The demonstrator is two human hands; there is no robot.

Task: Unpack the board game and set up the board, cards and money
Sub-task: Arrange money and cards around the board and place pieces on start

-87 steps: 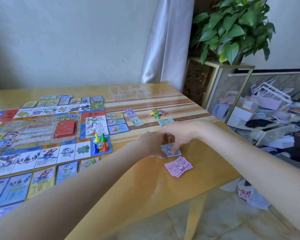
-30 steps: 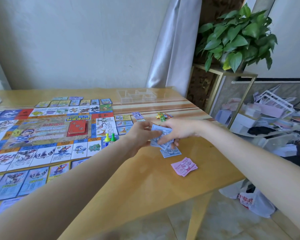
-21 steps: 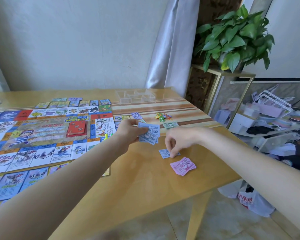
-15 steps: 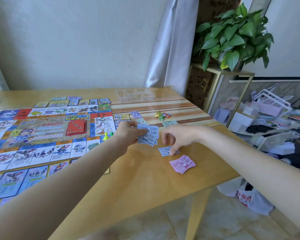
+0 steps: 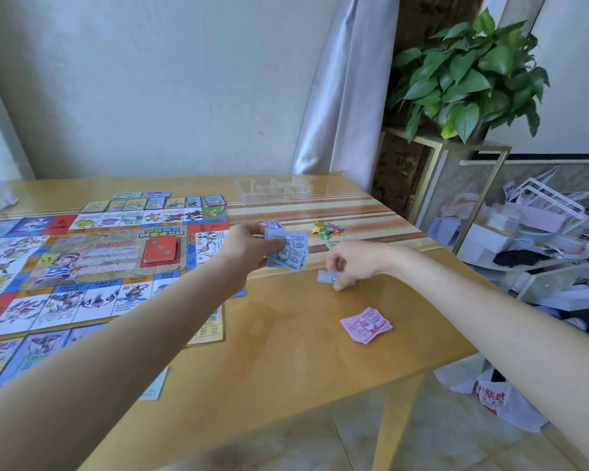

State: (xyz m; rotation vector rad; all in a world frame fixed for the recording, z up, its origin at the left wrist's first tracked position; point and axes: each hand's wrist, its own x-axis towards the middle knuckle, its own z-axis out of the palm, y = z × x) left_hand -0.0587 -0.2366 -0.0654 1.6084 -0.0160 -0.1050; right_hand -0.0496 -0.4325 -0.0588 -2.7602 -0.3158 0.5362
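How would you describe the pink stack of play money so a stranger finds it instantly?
Start at the wooden table and go to its near right corner. The pink stack of play money lies alone there, nearer the camera than both hands. Other notes are blue; only these are pink.

We see a honey-yellow table (image 5: 286, 351) with brown and cream stripes across its far end. At nine o'clock lies the board (image 5: 82, 266), its squares blue, white, red and orange round a tan middle that bears a red card deck (image 5: 160, 250). Near the centre is a pale blue fan of notes (image 5: 288, 251) printed 500; at four o'clock a pink stack of notes (image 5: 366, 325).
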